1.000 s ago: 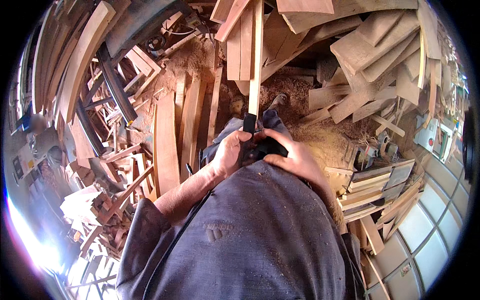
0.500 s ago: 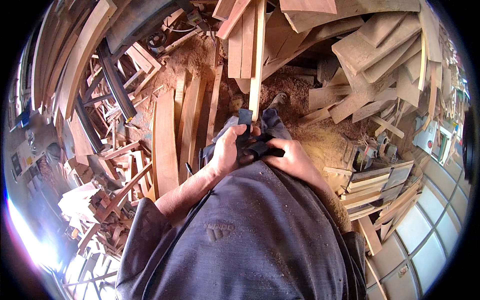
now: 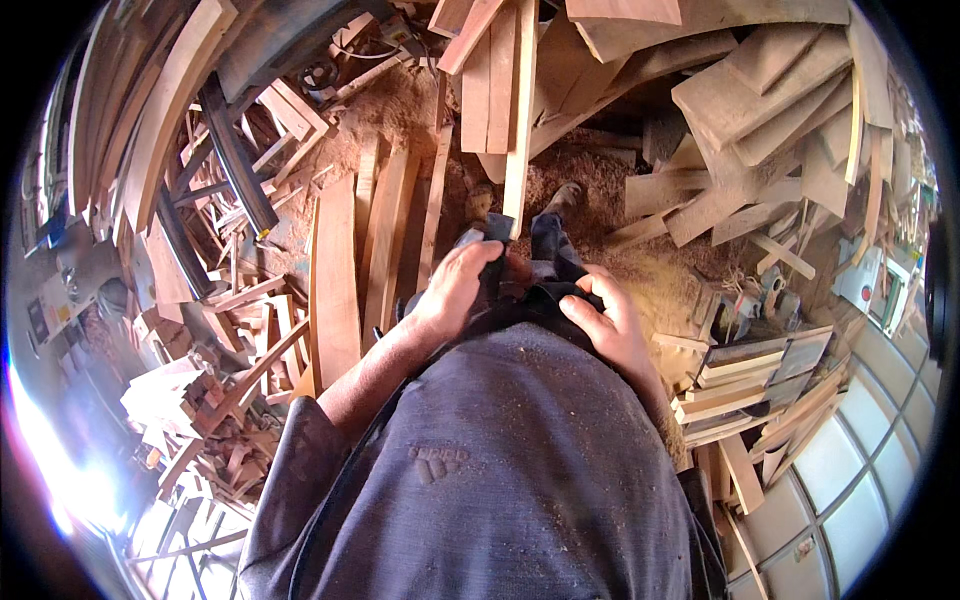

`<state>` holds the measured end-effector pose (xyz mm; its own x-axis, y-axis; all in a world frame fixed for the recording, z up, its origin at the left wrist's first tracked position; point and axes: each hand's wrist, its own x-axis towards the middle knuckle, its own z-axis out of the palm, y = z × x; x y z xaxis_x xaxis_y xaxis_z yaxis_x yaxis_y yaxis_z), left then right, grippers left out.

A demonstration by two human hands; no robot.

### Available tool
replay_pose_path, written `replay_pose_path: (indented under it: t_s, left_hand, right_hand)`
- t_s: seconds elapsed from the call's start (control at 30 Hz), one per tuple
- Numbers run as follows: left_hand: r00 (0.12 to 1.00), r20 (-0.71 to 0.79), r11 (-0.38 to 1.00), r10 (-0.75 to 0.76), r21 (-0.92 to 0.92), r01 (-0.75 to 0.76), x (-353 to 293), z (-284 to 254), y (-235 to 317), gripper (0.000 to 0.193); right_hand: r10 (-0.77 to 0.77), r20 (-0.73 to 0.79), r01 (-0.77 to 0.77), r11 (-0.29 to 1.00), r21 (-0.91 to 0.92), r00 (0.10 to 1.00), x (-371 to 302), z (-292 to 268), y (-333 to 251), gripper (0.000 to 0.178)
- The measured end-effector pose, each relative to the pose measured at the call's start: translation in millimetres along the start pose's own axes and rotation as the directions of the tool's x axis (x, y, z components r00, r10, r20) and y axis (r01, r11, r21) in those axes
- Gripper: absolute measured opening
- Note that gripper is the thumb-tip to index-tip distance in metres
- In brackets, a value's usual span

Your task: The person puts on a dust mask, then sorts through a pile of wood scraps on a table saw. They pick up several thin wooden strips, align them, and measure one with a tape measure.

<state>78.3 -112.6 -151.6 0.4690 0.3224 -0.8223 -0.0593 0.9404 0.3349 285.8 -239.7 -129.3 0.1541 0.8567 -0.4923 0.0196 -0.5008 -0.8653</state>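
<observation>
Reddish-brown sawdust [image 3: 375, 125] covers the floor of a crowded wood workshop, turning into a yellowish sawdust patch [image 3: 665, 280] on the right. Long reddish-brown wooden boards [image 3: 335, 285] lie side by side at the left of the middle, and beyond them two dark metal rails [image 3: 236, 155] slant down beside a jumbled heap of pale and brown wood offcuts [image 3: 170, 400]. Broad, thick, dusty brown planks [image 3: 765, 95] are piled at the upper right; lower on that side sits a stack of pale, narrow wooden strips [image 3: 735, 375]. At the waist, just past the lower edge of a dark blue-grey shirt [image 3: 480, 470] speckled with wood dust, the left hand [image 3: 460, 288] grips a flat, dark strip-like piece [image 3: 497, 235], its blunt end poking up beyond the thumb. To its right, the right hand [image 3: 605, 318] has thumb and fingers drawn together on the edge of a black, soft-looking folded piece [image 3: 548, 296], which lies between the two hands; whether both dark pieces are joined cannot be told.
</observation>
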Motion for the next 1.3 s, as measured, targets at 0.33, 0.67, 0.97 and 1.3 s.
replay_pose_path:
  t_s: [0.33, 0.67, 0.97, 1.3]
  left_hand:
    - [0.915, -0.113, 0.886, 0.386, 0.320, -0.335, -12.5, -14.5, 3.1, 0.032]
    - [0.924, 0.371, 0.084, -0.095, 0.928, -0.364, -13.9, 53.4, 13.5, 0.056]
    - [0.960, 0.277, 0.682, 0.028, 0.697, -0.221, 15.8, 43.1, -20.4, 0.026]
    - [0.981, 0.194, 0.971, 0.022, 0.228, -0.067, 26.6, 56.9, -22.8, 0.021]
  right_hand:
    - [0.216, 0.031, -0.215, 0.976, -0.048, 0.976, 4.0, -15.9, -8.3, 0.030]
    - [0.423, 0.127, -0.440, 0.880, 0.178, 0.897, 11.7, -28.0, 5.3, 0.032]
    - [0.625, -0.295, -0.249, 0.633, 0.733, 0.722, -27.6, -23.7, 24.7, 0.053]
    - [0.637, -0.386, -0.276, 0.693, 0.666, 0.668, -97.5, -10.4, 7.7, 0.047]
